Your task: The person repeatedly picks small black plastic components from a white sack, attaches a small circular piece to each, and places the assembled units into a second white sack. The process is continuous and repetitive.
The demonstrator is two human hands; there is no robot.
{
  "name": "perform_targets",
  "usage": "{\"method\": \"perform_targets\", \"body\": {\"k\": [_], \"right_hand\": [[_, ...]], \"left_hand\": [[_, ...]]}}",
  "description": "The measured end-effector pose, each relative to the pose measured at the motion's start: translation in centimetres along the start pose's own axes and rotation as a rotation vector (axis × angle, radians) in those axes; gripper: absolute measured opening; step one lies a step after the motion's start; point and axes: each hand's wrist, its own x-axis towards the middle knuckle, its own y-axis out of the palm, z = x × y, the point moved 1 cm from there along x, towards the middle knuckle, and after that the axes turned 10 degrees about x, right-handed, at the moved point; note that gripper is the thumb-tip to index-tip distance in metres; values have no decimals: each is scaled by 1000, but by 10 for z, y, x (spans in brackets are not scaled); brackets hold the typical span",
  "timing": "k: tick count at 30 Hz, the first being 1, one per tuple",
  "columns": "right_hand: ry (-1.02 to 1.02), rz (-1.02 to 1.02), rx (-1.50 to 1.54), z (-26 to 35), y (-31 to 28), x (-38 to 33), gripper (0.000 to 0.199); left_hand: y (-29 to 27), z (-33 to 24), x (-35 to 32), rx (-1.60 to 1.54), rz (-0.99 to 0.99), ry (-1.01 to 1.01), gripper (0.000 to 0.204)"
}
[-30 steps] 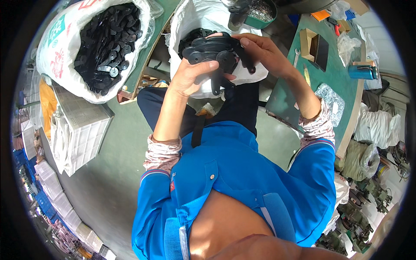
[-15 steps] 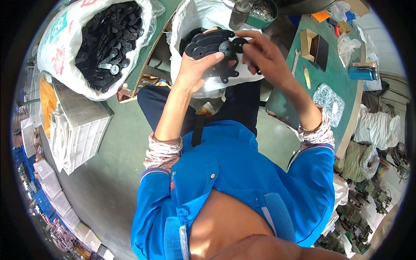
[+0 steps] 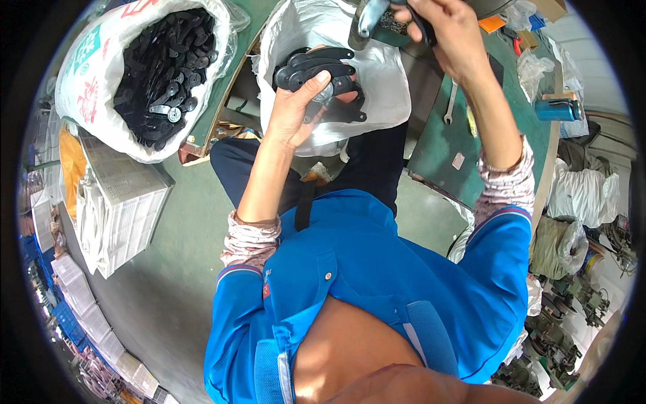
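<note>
My left hand [image 3: 296, 108] is closed around a fanned bunch of flat black lever-shaped parts [image 3: 316, 67], with the thumb pressed on top. The bunch is over the mouth of a white woven sack [image 3: 387, 94] between my knees. Up at the far edge, my right hand [image 3: 454, 34] is closed, gripping a dark flat part [image 3: 425, 30] like those in the bunch, partly hidden by the fingers. Left of those fingers, a grey metal piece [image 3: 369, 19] stands by the sack's far rim; its upper end is cut off by the picture edge.
To the left, another white sack [image 3: 81, 74] brims with black parts [image 3: 165, 74]. Below it stands a white perforated crate [image 3: 131, 209]. On the green bench [image 3: 431, 151] at right lie a wrench [image 3: 450, 104] and a blue cylindrical container [image 3: 558, 110].
My right hand has moved from beside the bunch up and right to the far edge with a dark part. My left hand stays over the sack with the bunch, slightly shifted.
</note>
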Motion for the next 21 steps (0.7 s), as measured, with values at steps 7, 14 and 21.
{"method": "perform_targets", "body": {"k": [7, 14, 21], "right_hand": [[212, -32, -169, 8, -3, 39, 23], [320, 18, -135, -28, 1, 0, 20], [12, 348, -521, -88, -6, -67, 44]], "left_hand": [[5, -2, 1, -28, 49, -8, 53], [-3, -3, -3, 3, 57, 13, 52], [0, 5, -2, 77, 108, -97, 53]]}}
